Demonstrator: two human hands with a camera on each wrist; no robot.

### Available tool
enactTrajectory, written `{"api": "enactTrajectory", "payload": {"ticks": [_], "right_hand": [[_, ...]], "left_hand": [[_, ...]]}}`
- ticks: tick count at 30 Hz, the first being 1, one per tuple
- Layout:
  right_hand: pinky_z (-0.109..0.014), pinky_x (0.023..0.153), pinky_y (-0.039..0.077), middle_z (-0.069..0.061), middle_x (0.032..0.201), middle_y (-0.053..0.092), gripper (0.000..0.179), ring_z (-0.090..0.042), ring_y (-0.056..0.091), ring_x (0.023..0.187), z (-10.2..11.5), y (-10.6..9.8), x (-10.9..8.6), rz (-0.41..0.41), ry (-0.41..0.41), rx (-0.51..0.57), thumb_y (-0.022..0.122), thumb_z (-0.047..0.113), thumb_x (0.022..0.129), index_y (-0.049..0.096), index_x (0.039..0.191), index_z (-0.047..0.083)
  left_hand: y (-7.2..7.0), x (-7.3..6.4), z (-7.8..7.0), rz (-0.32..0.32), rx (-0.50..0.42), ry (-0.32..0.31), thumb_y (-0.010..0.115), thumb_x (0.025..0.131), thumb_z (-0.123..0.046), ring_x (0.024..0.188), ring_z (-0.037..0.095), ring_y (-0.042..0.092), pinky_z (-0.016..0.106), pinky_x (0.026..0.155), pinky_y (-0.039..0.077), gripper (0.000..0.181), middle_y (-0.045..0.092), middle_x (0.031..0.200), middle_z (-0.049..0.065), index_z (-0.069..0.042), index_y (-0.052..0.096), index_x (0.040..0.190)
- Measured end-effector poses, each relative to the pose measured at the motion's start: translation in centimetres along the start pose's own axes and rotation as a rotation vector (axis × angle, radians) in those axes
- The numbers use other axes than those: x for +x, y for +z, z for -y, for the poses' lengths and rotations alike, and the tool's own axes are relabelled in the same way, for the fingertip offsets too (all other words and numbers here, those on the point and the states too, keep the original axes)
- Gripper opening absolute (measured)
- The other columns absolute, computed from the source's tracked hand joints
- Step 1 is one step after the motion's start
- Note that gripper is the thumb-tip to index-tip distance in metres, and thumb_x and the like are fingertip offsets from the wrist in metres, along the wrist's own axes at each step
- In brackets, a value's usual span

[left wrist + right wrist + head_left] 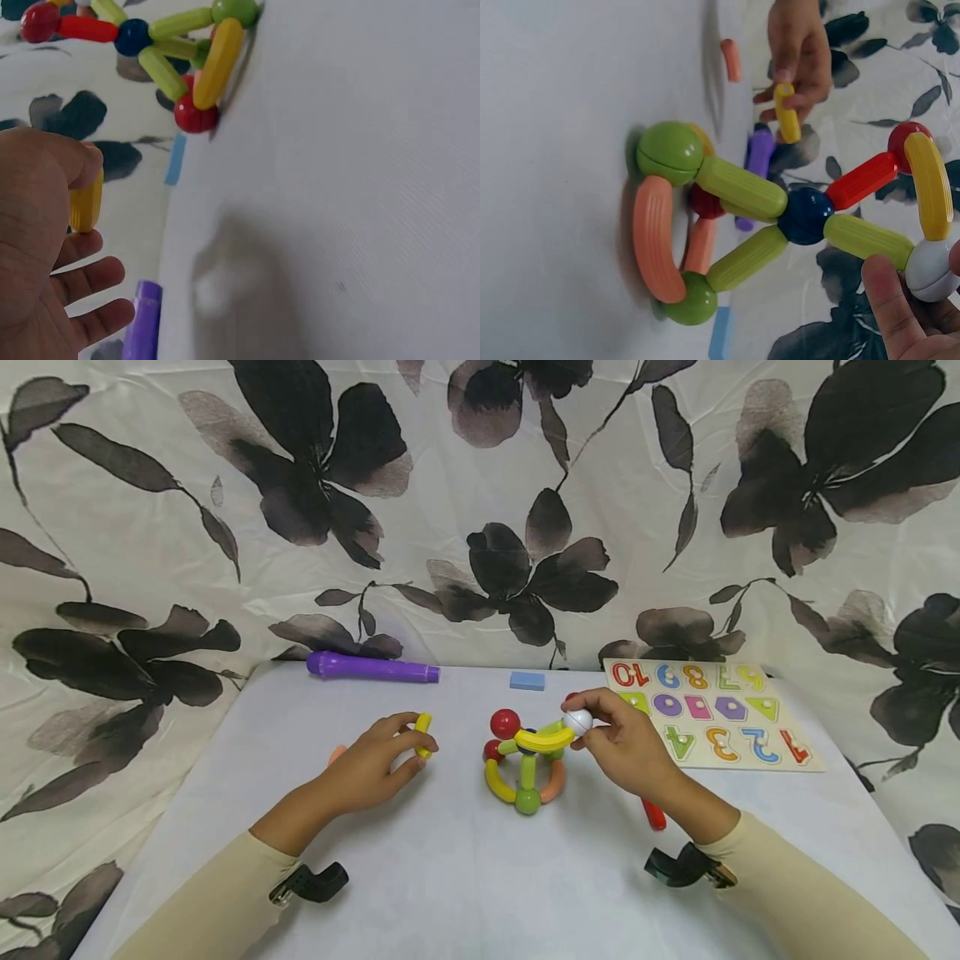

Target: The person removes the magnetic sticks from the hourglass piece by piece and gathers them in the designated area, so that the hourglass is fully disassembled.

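My left hand (367, 764) pinches a short yellow curved rod (423, 735) between thumb and fingers, left of a ball-and-rod magnetic construction. My right hand (626, 743) holds a white ball (578, 722) at the top of that construction. From the white ball, a yellow curved rod (930, 187) runs to a red ball (904, 144). A dark blue ball (806, 216) at the centre joins a red rod (862, 180) and several light green rods. Below, green balls (528, 802), red balls, yellow and orange curved rods form a base on the table.
A purple tube-shaped toy (372, 667) and a light blue block (527, 681) lie at the table's back edge. Right of the construction lies a number puzzle board (738, 757). A red rod (653, 815) lies below my right hand, and an orange curved rod (732, 60) near my left.
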State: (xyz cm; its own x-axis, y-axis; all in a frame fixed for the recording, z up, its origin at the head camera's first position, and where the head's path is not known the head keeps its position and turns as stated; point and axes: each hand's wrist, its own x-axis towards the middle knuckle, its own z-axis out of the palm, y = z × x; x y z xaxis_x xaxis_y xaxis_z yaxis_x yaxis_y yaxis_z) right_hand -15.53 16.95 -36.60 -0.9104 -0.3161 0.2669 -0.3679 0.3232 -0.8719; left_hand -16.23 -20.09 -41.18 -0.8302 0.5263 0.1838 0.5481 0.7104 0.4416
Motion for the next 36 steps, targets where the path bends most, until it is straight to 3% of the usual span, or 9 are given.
{"api": "enactTrajectory", "payload": {"ticks": [5, 10, 16, 21, 36], "right_hand": [[-0.043, 0.082, 0.060, -0.014, 0.125, 0.063, 0.035, -0.024, 0.068, 0.094, 0.0, 0.0, 0.0, 0.000, -0.007, 0.004, 0.047, -0.014, 0.093, 0.061, 0.122, 0.000], [-0.045, 0.082, 0.060, -0.014, 0.125, 0.063, 0.036, -0.024, 0.068, 0.095, 0.0, 0.0, 0.0, -0.001, -0.004, 0.008, 0.047, -0.014, 0.092, 0.061, 0.122, 0.000], [-0.044, 0.083, 0.060, -0.016, 0.124, 0.064, 0.036, -0.023, 0.068, 0.094, -0.2, 0.0, 0.0, -0.004, -0.010, 0.001, 0.047, -0.014, 0.092, 0.061, 0.122, 0.001], [-0.043, 0.082, 0.060, -0.012, 0.124, 0.064, 0.036, -0.022, 0.068, 0.092, -0.2, 0.0, 0.0, -0.006, -0.013, -0.004, 0.047, -0.013, 0.092, 0.061, 0.122, 0.001], [-0.040, 0.082, 0.060, -0.015, 0.124, 0.064, 0.036, -0.021, 0.068, 0.092, -0.2, 0.0, 0.0, -0.001, -0.027, 0.001, 0.047, -0.012, 0.093, 0.061, 0.123, 0.001]], "left_hand": [[0.1, -1.4, 1.3, 0.003, 0.039, -0.054, 0.067, 0.098, -0.018, 0.131, 0.043, 0.049, 0.063, 0.104, 0.041, 0.019, 0.052, 0.143, 0.021, -0.025, 0.069, 0.116], [0.2, -2.6, 2.6, -0.022, 0.040, -0.052, 0.070, 0.094, -0.015, 0.127, 0.041, 0.051, 0.063, 0.105, 0.039, 0.023, 0.059, 0.134, 0.016, -0.020, 0.068, 0.116], [0.5, -3.6, 3.7, -0.046, 0.077, -0.091, 0.076, 0.085, -0.016, 0.125, 0.037, 0.052, 0.062, 0.103, 0.035, 0.051, 0.064, 0.132, 0.006, -0.013, 0.061, 0.134], [0.4, -4.2, 4.3, -0.039, 0.114, -0.163, 0.078, 0.081, -0.020, 0.124, 0.036, 0.050, 0.064, 0.105, 0.027, 0.071, 0.064, 0.130, 0.008, -0.009, 0.052, 0.147], [-0.6, -6.1, 7.2, -0.090, 0.108, -0.249, 0.081, 0.079, -0.023, 0.130, 0.038, 0.041, 0.064, 0.103, 0.022, 0.068, 0.063, 0.131, 0.013, -0.005, 0.058, 0.141]]}}
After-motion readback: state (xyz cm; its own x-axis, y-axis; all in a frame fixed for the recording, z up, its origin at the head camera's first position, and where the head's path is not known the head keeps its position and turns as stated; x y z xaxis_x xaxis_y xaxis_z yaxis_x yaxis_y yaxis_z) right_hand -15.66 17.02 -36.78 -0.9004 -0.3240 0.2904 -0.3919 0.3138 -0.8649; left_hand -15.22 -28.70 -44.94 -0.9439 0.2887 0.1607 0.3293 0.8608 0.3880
